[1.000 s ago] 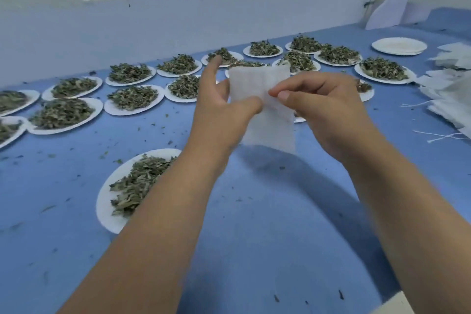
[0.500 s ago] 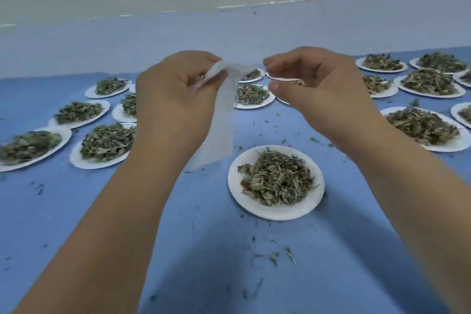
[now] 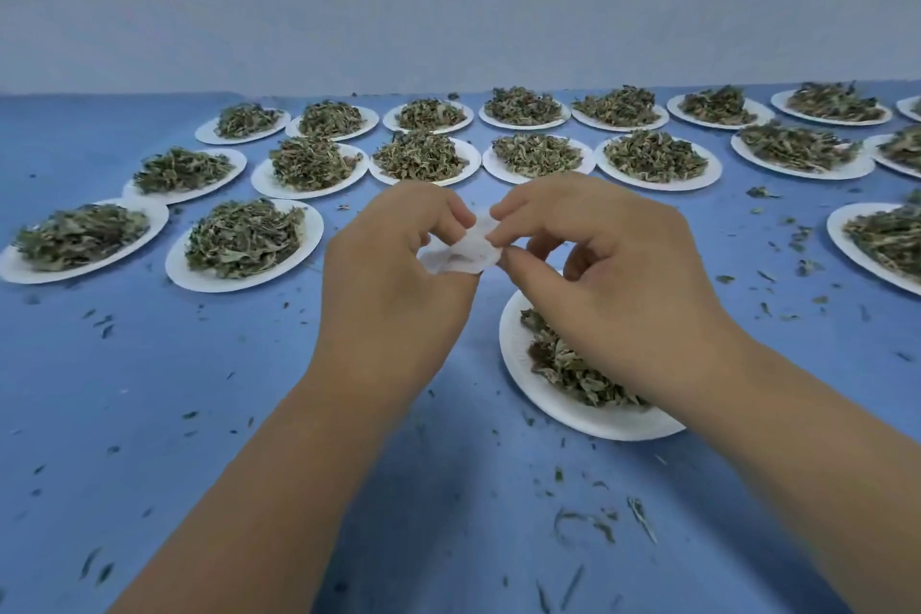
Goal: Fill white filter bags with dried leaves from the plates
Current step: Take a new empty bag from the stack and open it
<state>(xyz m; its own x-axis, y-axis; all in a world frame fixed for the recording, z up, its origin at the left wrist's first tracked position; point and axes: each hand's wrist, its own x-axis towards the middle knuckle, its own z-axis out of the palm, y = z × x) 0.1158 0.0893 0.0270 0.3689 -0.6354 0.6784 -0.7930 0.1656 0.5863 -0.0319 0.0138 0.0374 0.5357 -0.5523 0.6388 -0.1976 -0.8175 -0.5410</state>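
Note:
A white filter bag (image 3: 463, 250) is held between both hands above the blue table, its mouth pulled open towards me. My left hand (image 3: 393, 284) pinches the bag's left edge; most of the bag hangs hidden behind it. My right hand (image 3: 603, 279) pinches the right edge with thumb and forefinger. Just below my right hand sits a white plate (image 3: 563, 401) with a heap of dried leaves (image 3: 573, 366), partly covered by my wrist.
Several more white plates of dried leaves stand in rows across the far half of the blue table (image 3: 199, 389), for instance one plate (image 3: 244, 247) at the left. Loose leaf crumbs (image 3: 598, 519) are scattered on the cloth. A pale wall (image 3: 448, 25) borders the table's far edge.
The view swung left along the table. Both hands came lower and closer together, and the bag, hanging flat before, is now spread open at its mouth between them.

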